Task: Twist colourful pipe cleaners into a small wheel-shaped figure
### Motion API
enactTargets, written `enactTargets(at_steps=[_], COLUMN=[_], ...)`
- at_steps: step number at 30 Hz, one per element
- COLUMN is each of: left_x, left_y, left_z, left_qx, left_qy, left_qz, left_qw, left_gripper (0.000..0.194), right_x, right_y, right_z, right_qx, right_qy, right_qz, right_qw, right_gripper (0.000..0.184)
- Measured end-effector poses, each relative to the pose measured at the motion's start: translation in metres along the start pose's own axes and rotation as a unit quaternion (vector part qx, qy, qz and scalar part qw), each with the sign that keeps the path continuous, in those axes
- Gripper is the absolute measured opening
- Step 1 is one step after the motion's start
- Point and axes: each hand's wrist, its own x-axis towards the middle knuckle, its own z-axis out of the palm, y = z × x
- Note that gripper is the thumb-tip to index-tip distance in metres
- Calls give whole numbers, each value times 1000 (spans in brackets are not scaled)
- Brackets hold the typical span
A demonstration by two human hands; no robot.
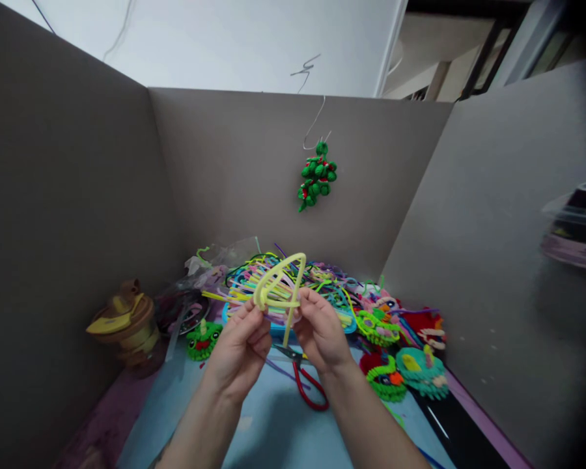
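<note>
A pale yellow pipe cleaner (300, 264), bent into loops, is held up between both hands above the blue work surface. My left hand (241, 345) pinches its left end where the strands meet. The fingers of my right hand (322, 329) close on its right side, and a straight tail of it points down between the hands. Below the hands, red-handled scissors (305, 391) lie with their blades partly behind my right hand. A purple pipe cleaner (280, 369) lies beside them.
A blue tray (354, 324) heaped with coloured pipe cleaners stands behind the hands. A green fuzzy figure (204, 339) and a brown cup (131, 332) sit at left; green and teal fuzzy pieces (422, 372) at right. A green ornament (318, 172) hangs on the grey back panel.
</note>
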Motion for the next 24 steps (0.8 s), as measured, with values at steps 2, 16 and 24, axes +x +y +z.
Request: enactTargets(at_steps=[2,16,24], left_x=[0,12,22], left_y=[0,18,20], left_z=[-1,-18,-27], left_qx=[-10,328,302], left_qy=[3,78,93], left_qz=[-8,201,155], left_qw=[1000,920,936], left_gripper=[33,39,41], right_x=[-1,19,13], right_y=[-2,2,-4], right_z=[4,-25,-31], right_qx=[17,-122,-310], right_qy=[-4,82,119], right_qz=[10,-26,-135], right_qw=[1000,989,934], right_gripper=[13,26,14])
